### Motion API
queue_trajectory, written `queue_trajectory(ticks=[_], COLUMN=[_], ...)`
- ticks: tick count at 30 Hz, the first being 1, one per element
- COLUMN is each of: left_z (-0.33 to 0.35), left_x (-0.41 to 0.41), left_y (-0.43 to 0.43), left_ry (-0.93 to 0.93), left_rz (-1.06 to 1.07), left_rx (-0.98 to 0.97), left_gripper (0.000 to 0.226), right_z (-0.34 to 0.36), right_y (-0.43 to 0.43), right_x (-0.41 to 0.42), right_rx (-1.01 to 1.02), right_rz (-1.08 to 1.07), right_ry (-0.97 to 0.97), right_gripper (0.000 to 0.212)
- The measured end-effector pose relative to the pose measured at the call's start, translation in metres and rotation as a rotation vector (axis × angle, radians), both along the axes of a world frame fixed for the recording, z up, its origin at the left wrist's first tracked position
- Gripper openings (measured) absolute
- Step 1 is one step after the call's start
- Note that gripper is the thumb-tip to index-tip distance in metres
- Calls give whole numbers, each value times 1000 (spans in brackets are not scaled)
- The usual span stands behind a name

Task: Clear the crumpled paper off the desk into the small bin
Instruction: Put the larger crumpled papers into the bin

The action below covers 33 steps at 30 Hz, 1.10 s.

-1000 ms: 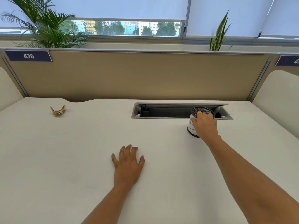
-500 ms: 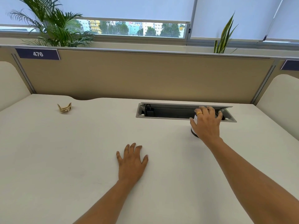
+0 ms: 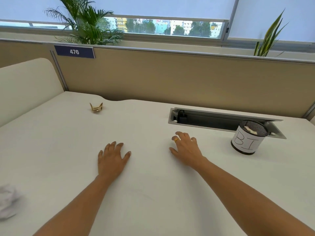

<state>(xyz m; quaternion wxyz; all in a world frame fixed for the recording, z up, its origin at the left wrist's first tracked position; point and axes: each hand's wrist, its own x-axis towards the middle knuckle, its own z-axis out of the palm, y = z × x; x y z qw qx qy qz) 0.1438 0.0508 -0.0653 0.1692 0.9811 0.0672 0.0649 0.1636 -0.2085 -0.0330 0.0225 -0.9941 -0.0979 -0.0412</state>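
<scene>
Head view: the left hand is lying flat on the desk, palm down, fingers spread and holding nothing. The right hand is sitting beside it toward the right, fingers loosely curled and splayed, fingertips near or touching the surface, likewise empty; a ring is showing on one finger.

Outward from the hands, two pieces of paper are remaining on the desk. A white crumpled ball is lying at the near left edge of the picture, partly cut off and blurred, so its full outline cannot be confirmed. A small tan folded scrap is resting farther back on the left, near the partition. The small bin, a mesh cup wrapped with a handwritten label, is standing upright to the right of the right hand, just in front of the cable tray; something pale, probably paper, is showing inside it.

Governing relation: both remaining pieces are lying left of the left hand, while the bin is lying right of the right hand. In my judgement the left hand is the nearer one for either piece. The white ball is lying back toward the body and leftward, the tan scrap forward and slightly leftward. Either piece would then have to cross the body to reach the bin.
</scene>
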Motion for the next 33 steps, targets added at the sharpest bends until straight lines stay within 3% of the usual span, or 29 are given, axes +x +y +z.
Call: queue_trajectory(ticks=[5,11,18,28,33], left_z=[-1,-1,-9,-13,-8], left_x=[19,42,52,52,50], left_y=[54,63,63,62,60], left_ry=[-17,-7,-15,-14,32], left_rz=[124,200,227,215,187], left_rx=[8,17,42,87,129], left_gripper=[55,57,60,60,61], right_z=[1,-1,9,9,9], right_y=[67,147,216,285,308], right_x=[25,64,129,196,221], right_rx=[-27,-10,12,-62,7], right_rz=[150,292,301,389,355], right_ry=[-3,-9,10,-118,-106], right_gripper=[51,50,51,47,57])
